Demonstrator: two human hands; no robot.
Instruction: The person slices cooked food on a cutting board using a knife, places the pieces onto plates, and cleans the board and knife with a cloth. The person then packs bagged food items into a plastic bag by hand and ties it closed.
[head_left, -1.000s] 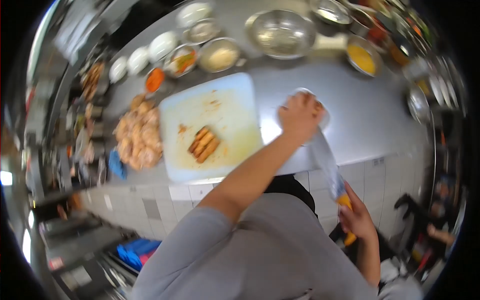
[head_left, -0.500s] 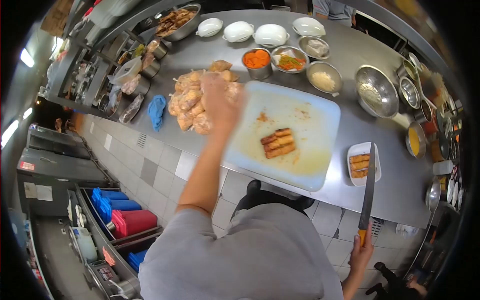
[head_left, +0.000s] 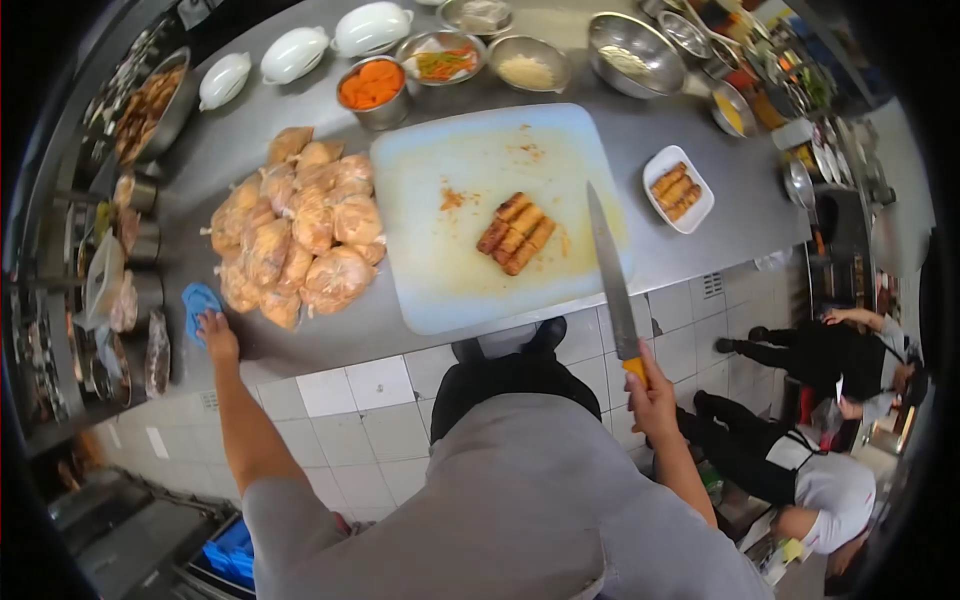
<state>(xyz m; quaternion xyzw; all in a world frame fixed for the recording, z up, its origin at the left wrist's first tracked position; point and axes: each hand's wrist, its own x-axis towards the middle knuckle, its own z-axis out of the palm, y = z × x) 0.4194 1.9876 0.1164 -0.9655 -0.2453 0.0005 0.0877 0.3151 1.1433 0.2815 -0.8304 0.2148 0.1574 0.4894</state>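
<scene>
My left hand (head_left: 217, 338) has its fingers on a crumpled blue cloth (head_left: 200, 306) at the left of the steel table. My right hand (head_left: 652, 398) is wrapped round the yellow handle of a long knife (head_left: 613, 285), whose blade points up beside the cutting board's right edge. On the white cutting board (head_left: 430, 170) lie several browned rolls (head_left: 516, 235) side by side, with crumbs near them. A white dish (head_left: 696, 216) with more browned rolls stands right of the board. Between cloth and board is a pile of filled plastic bags (head_left: 268, 250).
Along the back stand white lidded dishes (head_left: 295, 55), a pot of carrots (head_left: 372, 88), bowls of ingredients (head_left: 528, 65) and a large steel bowl (head_left: 635, 55). Shelves line the left side. Two people (head_left: 830, 480) are at the lower right, off the table.
My left hand has moved from the white dish, past the bagged pile, to the blue cloth. The knife remains in my right hand. The view has shifted.
</scene>
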